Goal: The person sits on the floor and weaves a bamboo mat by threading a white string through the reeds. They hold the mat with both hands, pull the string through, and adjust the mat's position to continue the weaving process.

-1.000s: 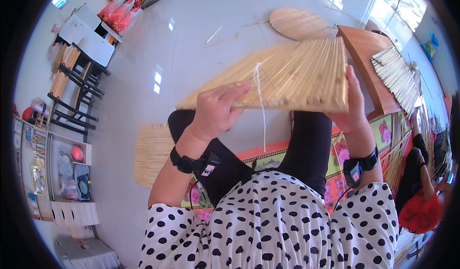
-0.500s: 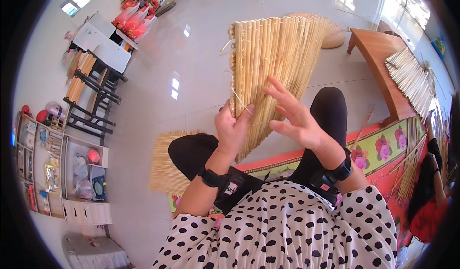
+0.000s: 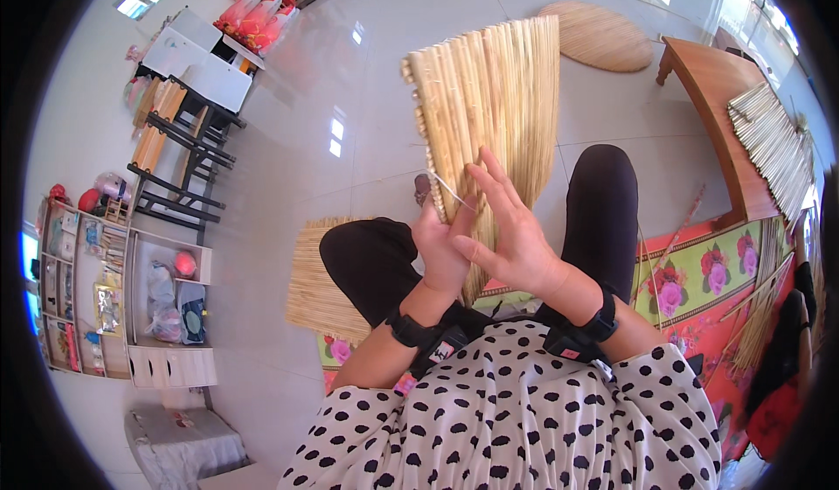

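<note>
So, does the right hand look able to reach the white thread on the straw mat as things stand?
Probably yes: the right hand is open beside the white thread and seems empty; only the left hand, holding the straw mat nearby, might crowd it.

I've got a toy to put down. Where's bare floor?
Bare floor lies left, between the shelf and the flat stick mat; also between the right knee, the brown table and the round mat. It's crowded around the left hand, right hand and stick panel, and among the loose sticks at far right.
</note>
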### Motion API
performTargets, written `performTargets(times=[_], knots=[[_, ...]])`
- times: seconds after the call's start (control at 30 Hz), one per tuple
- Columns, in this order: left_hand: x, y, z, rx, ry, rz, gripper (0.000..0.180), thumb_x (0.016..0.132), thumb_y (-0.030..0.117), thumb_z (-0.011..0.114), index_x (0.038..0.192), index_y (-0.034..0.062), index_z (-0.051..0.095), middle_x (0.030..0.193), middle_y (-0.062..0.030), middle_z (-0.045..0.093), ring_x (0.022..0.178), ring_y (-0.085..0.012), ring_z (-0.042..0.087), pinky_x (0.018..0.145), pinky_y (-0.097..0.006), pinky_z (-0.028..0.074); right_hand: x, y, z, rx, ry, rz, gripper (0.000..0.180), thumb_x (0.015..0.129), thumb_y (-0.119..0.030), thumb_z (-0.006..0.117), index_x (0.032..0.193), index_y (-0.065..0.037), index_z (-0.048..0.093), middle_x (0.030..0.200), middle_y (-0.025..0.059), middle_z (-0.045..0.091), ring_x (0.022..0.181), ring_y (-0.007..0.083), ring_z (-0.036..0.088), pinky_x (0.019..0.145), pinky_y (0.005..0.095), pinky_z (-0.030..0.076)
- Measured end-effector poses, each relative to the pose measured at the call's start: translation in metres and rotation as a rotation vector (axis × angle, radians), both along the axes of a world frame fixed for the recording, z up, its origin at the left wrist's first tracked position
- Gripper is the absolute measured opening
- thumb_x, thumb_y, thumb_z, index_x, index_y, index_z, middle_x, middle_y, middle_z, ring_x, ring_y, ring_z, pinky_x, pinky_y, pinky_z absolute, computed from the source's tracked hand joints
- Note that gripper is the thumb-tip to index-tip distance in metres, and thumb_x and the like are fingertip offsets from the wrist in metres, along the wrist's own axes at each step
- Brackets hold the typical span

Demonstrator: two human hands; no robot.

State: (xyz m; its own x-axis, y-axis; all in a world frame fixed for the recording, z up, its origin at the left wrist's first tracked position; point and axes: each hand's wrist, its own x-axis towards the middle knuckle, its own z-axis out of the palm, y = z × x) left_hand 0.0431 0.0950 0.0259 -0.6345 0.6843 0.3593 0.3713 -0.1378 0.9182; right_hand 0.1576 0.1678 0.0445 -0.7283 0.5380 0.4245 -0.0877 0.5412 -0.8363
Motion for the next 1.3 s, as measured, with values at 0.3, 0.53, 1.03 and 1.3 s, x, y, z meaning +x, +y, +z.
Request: performTargets(times=[0.3,0.53,1.03,1.3], knots=[[0.025,0.024,-0.033,-0.133,0.153,0.044,0.028,0.096,0.017,0.062,0.119,0.0006,0.060,0.094,-0.0119,0.072,0.081,-0.0206,0.070,0.070,-0.032,0.055,0.019,0.012,-0.035,-0.158,-0.058,-0.062,0.093,0.087,-0.034,0.071,0.148,0.012,0.019,0.157,0.0327,0.014,0.145,0.0429,0.027,0.114,0.0423,0.033],[0.052,0.040,-0.007,-0.108,0.200,-0.296,0.061,0.089,0.009,0.063,0.143,-0.0003,0.037,0.114,-0.0164,0.060,0.088,-0.0287,0.066,0.075,-0.034,0.054,0.032,0.028,-0.025,-0.338,0.070,-0.293,0.081,0.087,-0.018,0.072,0.147,0.009,0.025,0.136,0.0271,0.049,0.123,0.0315,0.057,0.096,0.0381,0.051],[-0.032,0.111,0.055,-0.021,0.453,-0.501,0.015,0.087,0.004,0.063,0.102,0.0011,0.064,0.104,-0.0144,0.066,0.089,-0.0347,0.064,0.077,-0.039,0.052,0.038,0.059,-0.003,-0.323,-0.052,-0.593,0.044,0.082,0.000,0.062,0.123,0.005,0.044,0.115,0.0171,0.065,0.095,0.0213,0.071,0.076,0.0276,0.056],[-0.059,0.139,0.073,-0.235,0.815,-0.704,0.009,0.082,0.013,0.066,0.083,0.0046,0.068,0.077,-0.0120,0.068,0.074,-0.0336,0.066,0.066,-0.041,0.053,0.021,0.055,0.006,-0.253,-0.157,-0.583,0.049,0.078,-0.001,0.065,0.123,0.003,0.046,0.116,0.0172,0.065,0.098,0.0218,0.072,0.082,0.0301,0.054]])
